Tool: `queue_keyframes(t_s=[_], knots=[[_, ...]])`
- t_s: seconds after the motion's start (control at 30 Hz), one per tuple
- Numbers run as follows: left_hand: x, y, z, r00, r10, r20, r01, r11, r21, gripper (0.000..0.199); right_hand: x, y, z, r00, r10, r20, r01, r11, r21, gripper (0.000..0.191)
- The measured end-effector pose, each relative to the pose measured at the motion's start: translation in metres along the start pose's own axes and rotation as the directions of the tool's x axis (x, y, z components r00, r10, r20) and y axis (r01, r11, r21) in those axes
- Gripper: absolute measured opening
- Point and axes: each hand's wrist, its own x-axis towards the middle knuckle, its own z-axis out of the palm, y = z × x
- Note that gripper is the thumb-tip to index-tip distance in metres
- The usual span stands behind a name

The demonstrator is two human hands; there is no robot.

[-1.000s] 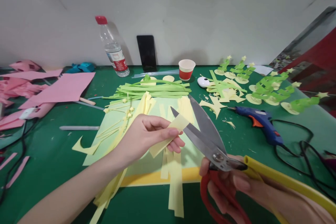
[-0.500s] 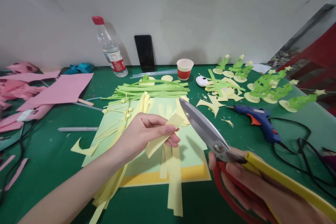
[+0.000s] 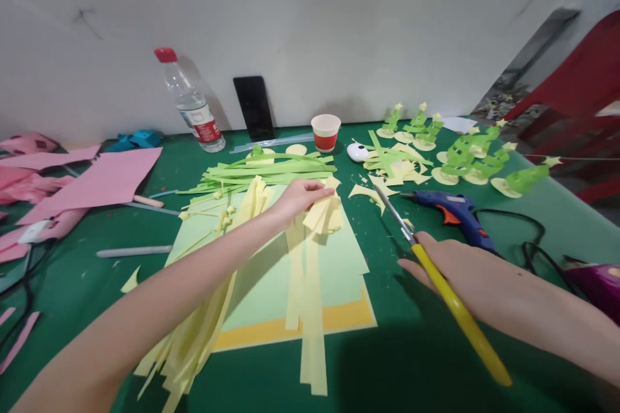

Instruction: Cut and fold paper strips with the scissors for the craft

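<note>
My left hand [image 3: 306, 197] reaches over the pale green sheets, finger and thumb pinched on a short yellow paper piece [image 3: 330, 181]. It is right at a small pile of similar cut pieces [image 3: 325, 216]. Below the pile, long yellow paper strips [image 3: 314, 310] run toward me across the sheets' orange-edged front. A thick bundle of yellow strips [image 3: 206, 329] lies partly under my left forearm. My right hand [image 3: 448, 264] holds large scissors [image 3: 453, 300] with a yellow handle, seen edge-on, blades pointing away from me over the green table. Its other handle is hidden.
Green paper strips [image 3: 271, 171] lie behind the sheets. A blue glue gun [image 3: 448, 203] with its cord, yellow scraps [image 3: 404, 171] and star-topped green paper pieces [image 3: 460, 164] are at right. A bottle [image 3: 196, 116], phone [image 3: 254, 108] and paper cup [image 3: 326, 133] stand at the wall; pink sheets [image 3: 101, 184] lie left.
My left hand has moved forward with the yellow piece to the small pile. My right hand has turned the scissors edge-on and lowered them, farther from my left hand. The view has shifted slightly.
</note>
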Motion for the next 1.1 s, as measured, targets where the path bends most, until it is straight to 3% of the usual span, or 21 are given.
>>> queue_keyframes(t_s=[0.23,0.37,0.47,0.57,0.63,0.73,0.83,0.97,1.1], knots=[[0.018,-0.004,0.005,0.994,0.097,-0.054,-0.065,0.904,0.423,0.036,0.005,-0.006,0.002,0.992,0.068,0.109,-0.04,0.971,-0.236,0.017],[0.007,0.004,-0.005,0.976,0.187,-0.108,-0.084,0.788,0.61,0.041,0.008,-0.01,0.004,0.979,0.098,0.181,-0.027,0.933,-0.359,0.008],[-0.009,0.007,-0.019,0.97,0.244,-0.014,-0.17,0.712,0.681,0.034,0.01,-0.01,0.007,0.976,0.105,0.193,-0.013,0.906,-0.424,0.007],[-0.029,0.004,-0.034,0.929,0.28,0.241,-0.368,0.65,0.665,0.022,0.012,-0.003,0.012,0.977,0.086,0.196,0.007,0.903,-0.43,0.01],[-0.041,-0.001,-0.043,0.867,0.284,0.408,-0.49,0.627,0.605,0.017,0.012,0.002,0.014,0.979,0.062,0.194,0.028,0.903,-0.43,0.01],[-0.053,-0.008,-0.049,0.775,0.267,0.574,-0.593,0.622,0.512,0.021,0.012,0.007,0.015,0.981,0.03,0.192,0.057,0.899,-0.435,0.008],[-0.057,-0.014,-0.047,0.73,0.26,0.632,-0.626,0.627,0.465,0.018,0.011,0.006,0.013,0.981,0.013,0.194,0.077,0.89,-0.449,0.009],[-0.054,-0.018,-0.043,0.728,0.286,0.623,-0.631,0.637,0.443,0.012,0.011,0.005,0.013,0.988,-0.02,0.156,0.093,0.871,-0.482,0.012],[-0.051,-0.017,-0.046,0.715,0.322,0.621,-0.651,0.632,0.421,0.013,0.015,-0.001,0.012,0.999,0.023,0.047,0.007,0.833,-0.553,0.02]])
